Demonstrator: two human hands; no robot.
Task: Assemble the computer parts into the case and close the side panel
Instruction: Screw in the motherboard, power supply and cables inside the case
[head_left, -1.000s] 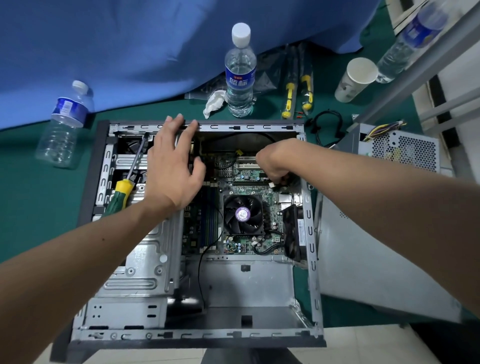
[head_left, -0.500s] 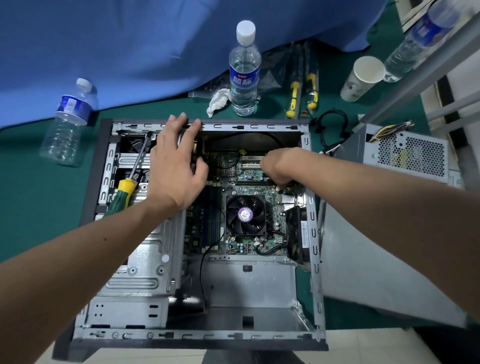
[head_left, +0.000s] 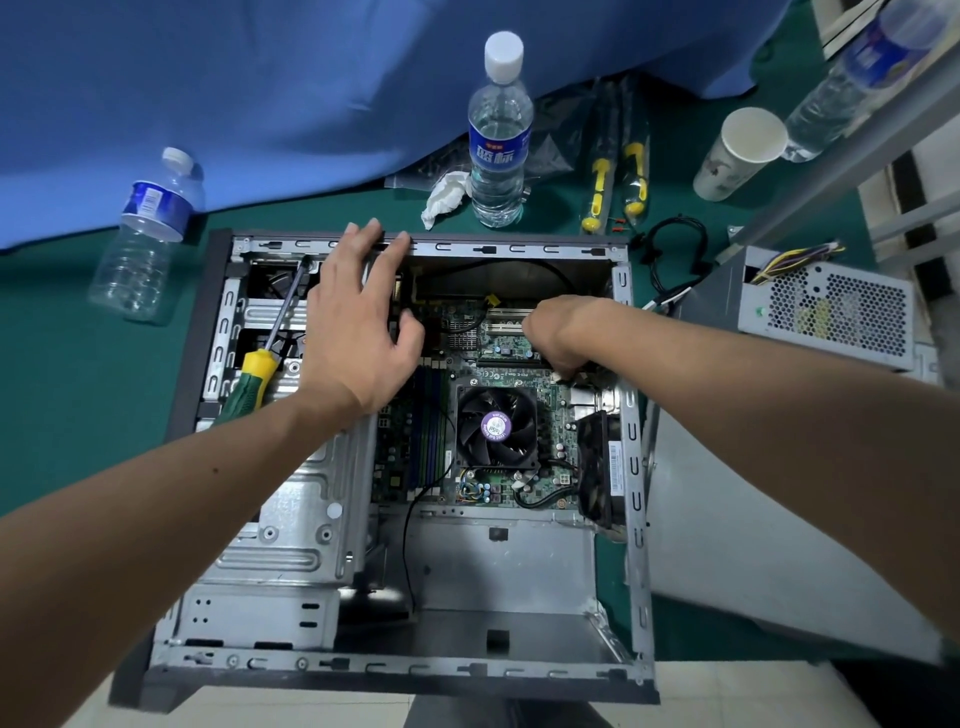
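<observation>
Head view, steeply downward, close above open case (head_left: 519, 248)

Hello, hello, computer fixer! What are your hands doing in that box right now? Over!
Left hand open, fingertips on case top rim. Right hand curled down at the circuit board, grip hidden. Screwdriver lying loose inside the case.

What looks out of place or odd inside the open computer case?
A green-and-yellow-handled screwdriver lies loose inside the open grey metal computer case, across the drive bays at its left side, where it would be shut in if the side panel went on.
</observation>
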